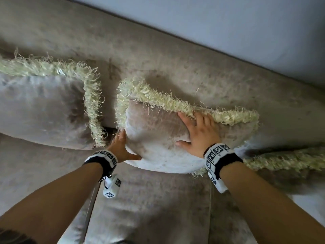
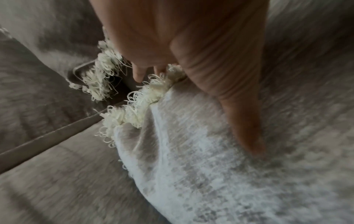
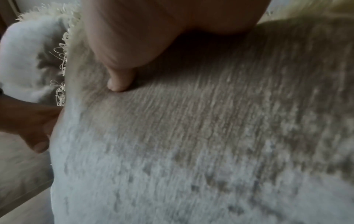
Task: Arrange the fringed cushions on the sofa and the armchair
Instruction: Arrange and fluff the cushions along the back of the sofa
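Note:
A grey velvet cushion (image 1: 154, 131) with a cream fringe (image 1: 167, 101) leans against the sofa backrest (image 1: 158, 55), in the middle of the head view. My right hand (image 1: 197, 132) lies flat on its front, with the fingers spread up to the top fringe. My left hand (image 1: 125, 147) presses its lower left side, thumb on the front face. The left wrist view shows that thumb (image 2: 239, 118) straight on the cushion (image 2: 210, 166) and the fingers pointing past the fringe (image 2: 134, 110). The right wrist view shows my right thumb (image 3: 118, 72) pressing the fabric (image 3: 191, 136).
A second fringed cushion (image 1: 40, 110) stands to the left, a narrow gap away. A third fringed cushion (image 1: 284, 161) lies low at the right, partly behind my right wrist. The seat (image 1: 149, 208) spreads below my arms. A pale wall (image 1: 246, 23) runs behind the sofa.

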A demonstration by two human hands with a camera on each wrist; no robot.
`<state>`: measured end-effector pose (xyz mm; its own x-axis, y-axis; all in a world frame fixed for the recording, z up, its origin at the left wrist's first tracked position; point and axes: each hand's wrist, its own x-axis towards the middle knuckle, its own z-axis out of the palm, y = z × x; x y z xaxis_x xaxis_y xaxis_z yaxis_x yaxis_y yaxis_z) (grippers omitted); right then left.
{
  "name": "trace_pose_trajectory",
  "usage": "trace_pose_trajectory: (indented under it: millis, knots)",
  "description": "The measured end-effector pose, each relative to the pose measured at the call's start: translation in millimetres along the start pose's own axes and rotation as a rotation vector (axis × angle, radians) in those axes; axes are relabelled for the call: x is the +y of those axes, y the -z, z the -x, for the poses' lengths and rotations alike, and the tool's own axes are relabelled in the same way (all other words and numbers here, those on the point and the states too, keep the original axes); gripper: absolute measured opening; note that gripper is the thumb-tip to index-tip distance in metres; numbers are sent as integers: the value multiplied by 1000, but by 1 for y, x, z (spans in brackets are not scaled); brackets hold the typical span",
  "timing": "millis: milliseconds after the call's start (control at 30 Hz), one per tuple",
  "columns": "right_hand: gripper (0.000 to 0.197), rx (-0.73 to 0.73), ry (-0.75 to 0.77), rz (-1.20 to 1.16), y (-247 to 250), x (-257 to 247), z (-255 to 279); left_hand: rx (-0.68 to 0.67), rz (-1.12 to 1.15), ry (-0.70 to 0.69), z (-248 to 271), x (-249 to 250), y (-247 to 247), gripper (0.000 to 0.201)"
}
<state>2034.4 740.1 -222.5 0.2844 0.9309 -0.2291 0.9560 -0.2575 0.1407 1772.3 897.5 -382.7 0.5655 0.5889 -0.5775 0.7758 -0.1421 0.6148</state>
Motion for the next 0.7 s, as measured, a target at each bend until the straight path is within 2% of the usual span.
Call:
trace_pose_trajectory:
  millis: [133,233,300,433,600,700]
  knots:
    - [96,119,-18,33,-12,-5,7,8,154,15,-9,17,-23,142]
    - [90,151,-61,29,-15,-3,25,58,294,-12,-1,19,-32,131]
    - [88,148,-91,29,-11,4,39,70,295,-44,13,30,-29,120]
    - [86,156,-140,4,8,27,71,107,197,-147,46,59,-14,98]
    - [92,228,-256,-96,43,62,109,102,91,-276,84,115,22,86]
    - [100,307,-303,-190,55,78,125,120,4,-363,105,150,51,88]
